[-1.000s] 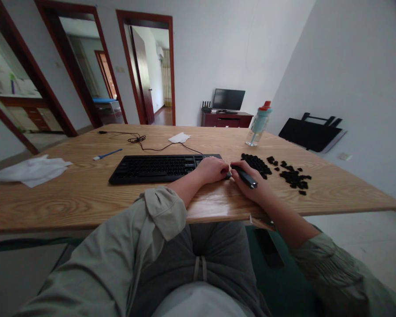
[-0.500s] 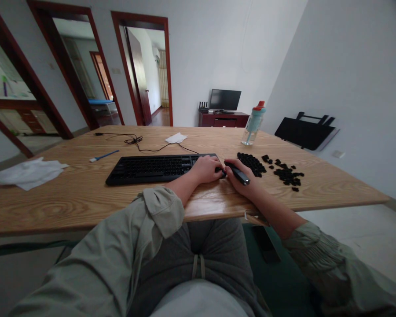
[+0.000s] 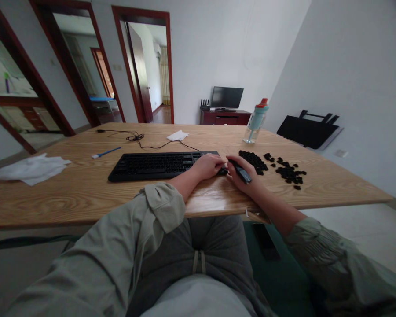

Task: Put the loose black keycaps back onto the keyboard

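A black keyboard [image 3: 158, 165] lies on the wooden table [image 3: 86, 193]. My left hand [image 3: 208, 166] rests curled on the keyboard's right end, fingers closed over its corner. My right hand [image 3: 246, 178] is just to the right of it and grips a slim black tool [image 3: 240, 172], its tip pointing toward the keyboard's right edge. A heap of loose black keycaps [image 3: 253, 160] lies right behind my right hand, with more scattered keycaps [image 3: 288, 173] farther right.
A teal water bottle [image 3: 254, 123] with an orange cap stands at the back right. White tissues [image 3: 31, 168] lie far left, a blue brush [image 3: 105, 152] and a crumpled tissue [image 3: 178, 135] behind the keyboard, with its cable [image 3: 137, 138]. A black folded stand [image 3: 308, 130] leans on the right wall.
Both hands stay at the keyboard's right end. The view has shifted slightly; the tool in my right hand sits a little more upright.
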Demonstrator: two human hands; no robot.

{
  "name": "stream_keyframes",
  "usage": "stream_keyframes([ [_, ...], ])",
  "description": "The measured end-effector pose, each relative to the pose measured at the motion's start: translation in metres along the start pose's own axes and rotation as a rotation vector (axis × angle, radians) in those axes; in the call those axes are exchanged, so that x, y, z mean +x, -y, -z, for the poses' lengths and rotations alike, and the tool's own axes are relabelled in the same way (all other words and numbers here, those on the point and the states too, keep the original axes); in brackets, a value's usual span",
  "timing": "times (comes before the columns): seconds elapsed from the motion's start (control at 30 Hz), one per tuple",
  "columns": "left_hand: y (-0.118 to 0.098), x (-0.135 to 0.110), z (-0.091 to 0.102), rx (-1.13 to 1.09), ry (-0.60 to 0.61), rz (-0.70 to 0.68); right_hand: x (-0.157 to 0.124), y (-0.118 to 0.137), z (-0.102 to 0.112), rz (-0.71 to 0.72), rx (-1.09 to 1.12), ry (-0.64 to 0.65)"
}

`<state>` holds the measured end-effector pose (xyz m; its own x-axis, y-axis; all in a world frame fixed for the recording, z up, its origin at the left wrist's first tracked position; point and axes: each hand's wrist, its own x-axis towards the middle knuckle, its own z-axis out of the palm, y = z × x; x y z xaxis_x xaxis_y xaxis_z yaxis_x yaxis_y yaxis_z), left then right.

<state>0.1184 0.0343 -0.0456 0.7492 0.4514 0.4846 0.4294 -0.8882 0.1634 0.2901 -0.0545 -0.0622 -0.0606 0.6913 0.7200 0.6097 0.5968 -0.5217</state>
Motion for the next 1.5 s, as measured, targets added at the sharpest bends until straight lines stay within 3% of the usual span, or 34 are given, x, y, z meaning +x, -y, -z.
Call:
stream_keyframes([
  [0.17,0.001,0.0,0.001,-0.039,-0.027,-0.021,0.001,0.001,0.002,-0.16,0.04,-0.016],
  [0.3,0.002,-0.001,0.01,-0.086,-0.038,0.002,0.013,0.0,0.008,-0.195,-0.017,-0.037],
  [0.6,0.004,-0.004,0.021,-0.146,0.08,0.096,0.059,0.005,0.013,-0.213,-0.229,0.135],
  [0.77,0.001,-0.003,0.021,-0.15,0.095,0.054,0.045,0.004,0.003,-0.189,-0.251,0.104],
  [1.1,-0.006,-0.003,0.025,-0.18,0.095,0.076,0.034,-0.011,0.0,-0.226,-0.046,-0.072],
  [1.3,-0.003,-0.002,0.024,-0.178,0.086,0.053,0.032,-0.006,-0.002,-0.305,0.107,-0.056],
  [1.5,-0.003,-0.001,0.025,-0.062,0.135,0.039,0.031,-0.008,-0.001,-0.36,0.107,-0.004],
])
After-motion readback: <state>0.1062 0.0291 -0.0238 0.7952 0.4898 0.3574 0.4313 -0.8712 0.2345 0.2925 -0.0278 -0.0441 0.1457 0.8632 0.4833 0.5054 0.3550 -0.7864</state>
